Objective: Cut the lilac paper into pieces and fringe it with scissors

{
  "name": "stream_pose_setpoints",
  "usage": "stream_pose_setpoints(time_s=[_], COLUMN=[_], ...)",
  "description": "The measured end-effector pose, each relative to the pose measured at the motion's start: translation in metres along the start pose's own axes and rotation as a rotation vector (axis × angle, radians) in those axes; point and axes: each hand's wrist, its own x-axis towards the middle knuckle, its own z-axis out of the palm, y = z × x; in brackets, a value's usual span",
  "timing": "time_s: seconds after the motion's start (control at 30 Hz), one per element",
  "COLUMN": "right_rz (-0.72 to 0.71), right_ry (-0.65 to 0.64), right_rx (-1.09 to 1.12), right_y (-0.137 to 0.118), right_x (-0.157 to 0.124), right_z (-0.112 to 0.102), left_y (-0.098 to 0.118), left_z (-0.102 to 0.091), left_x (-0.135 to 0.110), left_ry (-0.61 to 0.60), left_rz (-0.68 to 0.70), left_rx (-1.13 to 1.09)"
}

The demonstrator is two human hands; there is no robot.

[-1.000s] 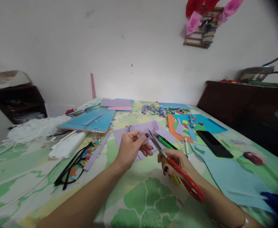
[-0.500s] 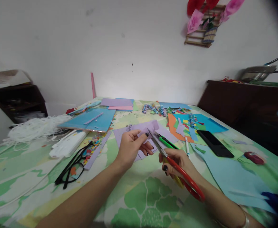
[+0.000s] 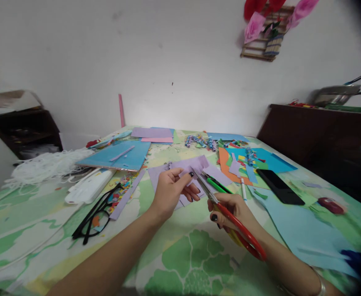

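In the head view, we see two bare hands above a surface (image 3: pixel 195 263) with a green and white flower-patterned cover. The left hand (image 3: pixel 174 191) has the thumb and forefinger closed upon a small lavender paper (image 3: pixel 201 161), which is near the middle of the surface; the other fingers are bent below it. The right hand (image 3: pixel 241 209) has its fingers wrapped around the handles of the scissors (image 3: pixel 234 222) (one handle is red, and we see some yellow under it). The blades point up and to the left, toward the lavender paper; if they already bite into it, we cannot tell.

Beneath the hands lies a bigger lavender sheet (image 3: pixel 157 173), and a green cutter (image 3: pixel 219 185) lies just beside the scissors blades. Further to the right we find a white marker (image 3: pixel 243 190), a black phone (image 3: pixel 279 187) and a light blue sheet (image 3: pixel 303 230). To the left there are black glasses (image 3: pixel 86 224), small colored scraps (image 3: pixel 123 190), a lavender strip (image 3: pixel 127 197), a white power strip (image 3: pixel 89 187) and a tangled white cord (image 3: pixel 44 166). Behind these lies a blue folder (image 3: pixel 115 158), and small paper rolls (image 3: pixel 200 142) are gathered near the far edge.
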Motion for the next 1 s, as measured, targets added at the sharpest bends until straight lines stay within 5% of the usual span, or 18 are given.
stream_pose_setpoints(time_s=[0.7, 1.0], right_rz=[-0.072, -0.048], right_ry=[-0.108, -0.053], right_rx=[-0.012, 0.031], right_y=[0.0007, -0.0019], right_x=[0.0020, 0.0001], right_z=[-0.0037, 0.0017], left_y=[0.0011, 0.0001], left_z=[-0.0005, -0.0002], left_x=[-0.0007, -0.0008], left_ry=[-0.002, 0.011], left_rz=[-0.016, -0.013], left_rx=[0.044, 0.043])
